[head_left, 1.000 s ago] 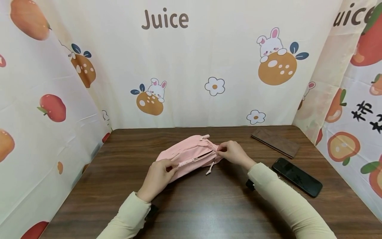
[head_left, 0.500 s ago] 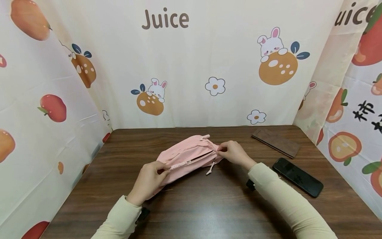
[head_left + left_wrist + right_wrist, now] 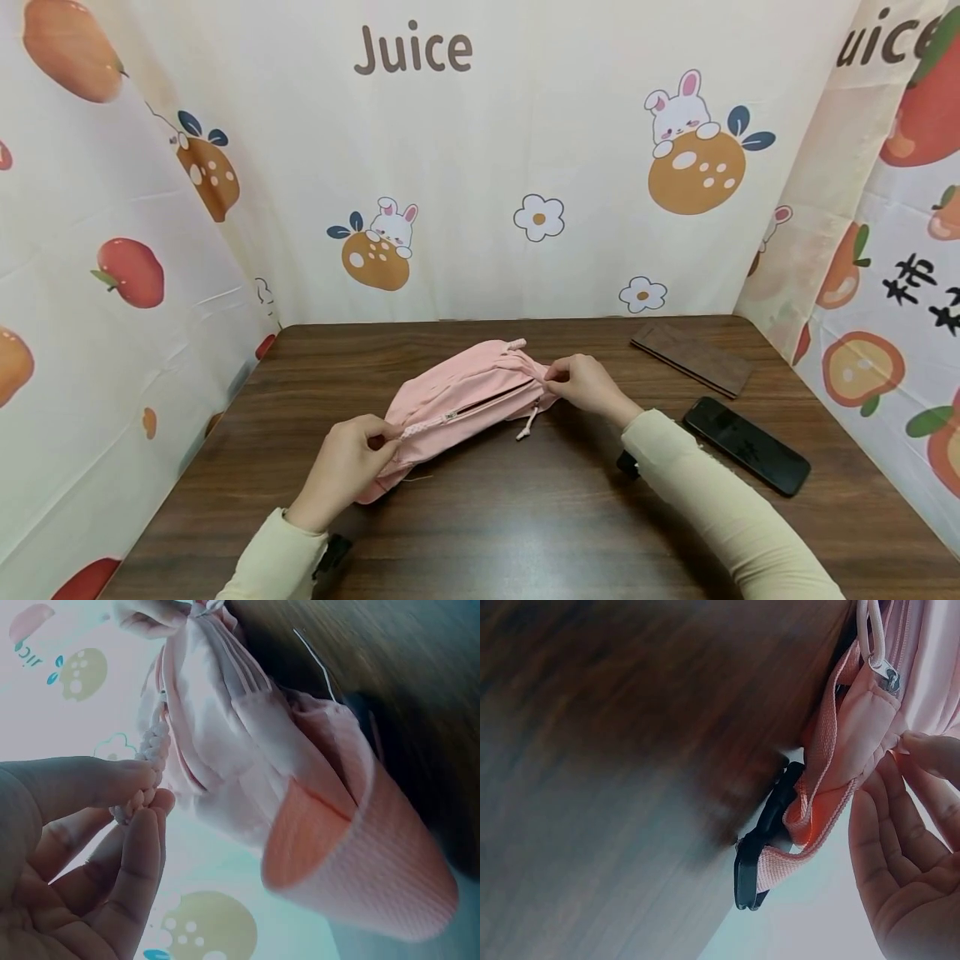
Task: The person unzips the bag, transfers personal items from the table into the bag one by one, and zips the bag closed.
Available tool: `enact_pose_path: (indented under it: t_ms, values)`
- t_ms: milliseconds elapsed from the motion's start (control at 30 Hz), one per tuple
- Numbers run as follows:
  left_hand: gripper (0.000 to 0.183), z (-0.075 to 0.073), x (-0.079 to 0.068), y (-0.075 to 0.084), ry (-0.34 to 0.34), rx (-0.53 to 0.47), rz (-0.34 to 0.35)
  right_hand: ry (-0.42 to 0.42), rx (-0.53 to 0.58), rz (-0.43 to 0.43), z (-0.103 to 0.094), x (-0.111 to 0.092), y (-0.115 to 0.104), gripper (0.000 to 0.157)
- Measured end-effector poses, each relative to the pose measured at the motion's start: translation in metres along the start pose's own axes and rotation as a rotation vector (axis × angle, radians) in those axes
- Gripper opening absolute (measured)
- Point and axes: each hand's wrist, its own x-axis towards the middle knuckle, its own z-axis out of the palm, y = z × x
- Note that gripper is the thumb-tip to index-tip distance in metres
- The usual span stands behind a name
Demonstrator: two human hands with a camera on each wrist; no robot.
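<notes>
A pink waist bag (image 3: 465,387) lies slantwise on the dark wooden table, its front zipper partly undone with a dark gap toward the right end. Between thumb and fingers my left hand (image 3: 341,467) pinches the braided zipper pull (image 3: 155,742), held taut at the bag's left end. At the opposite end, my right hand (image 3: 590,388) pinches the fabric near the zipper's end. A webbing strap (image 3: 397,862) loops out in the left wrist view. The right wrist view shows a black buckle (image 3: 757,832) on the strap and another zipper slider (image 3: 885,671) with a cord.
To the right lies a black phone (image 3: 746,446). Behind it is a flat brown folded item (image 3: 692,358), perhaps leather. A printed fabric curtain (image 3: 480,167) rises along the table's back and sides.
My left hand has drawn the zipper pull left and toward me, and the slider has travelled along, lengthening the dark gap. My right hand has stayed at the bag's right end.
</notes>
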Motion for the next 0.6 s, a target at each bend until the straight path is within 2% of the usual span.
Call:
enact_pose_path:
  t_ms: [267,400,500,600]
  values:
    - [0.018,-0.013,-0.013,-0.011,0.001,-0.001,-0.054,-0.010,-0.004,-0.007,0.003,0.000,-0.003,0.005]
    - [0.015,-0.019,-0.019,-0.018,0.003,0.058,-0.061,-0.010,-0.007,-0.001,0.003,0.001,-0.001,0.005]
    - [0.012,-0.021,-0.020,-0.019,-0.009,0.091,-0.068,-0.003,-0.005,0.008,0.001,0.001,0.001,0.005]
    - [0.010,-0.017,-0.018,-0.016,-0.022,0.070,-0.069,-0.003,0.007,0.012,-0.001,0.000,0.002,0.004]
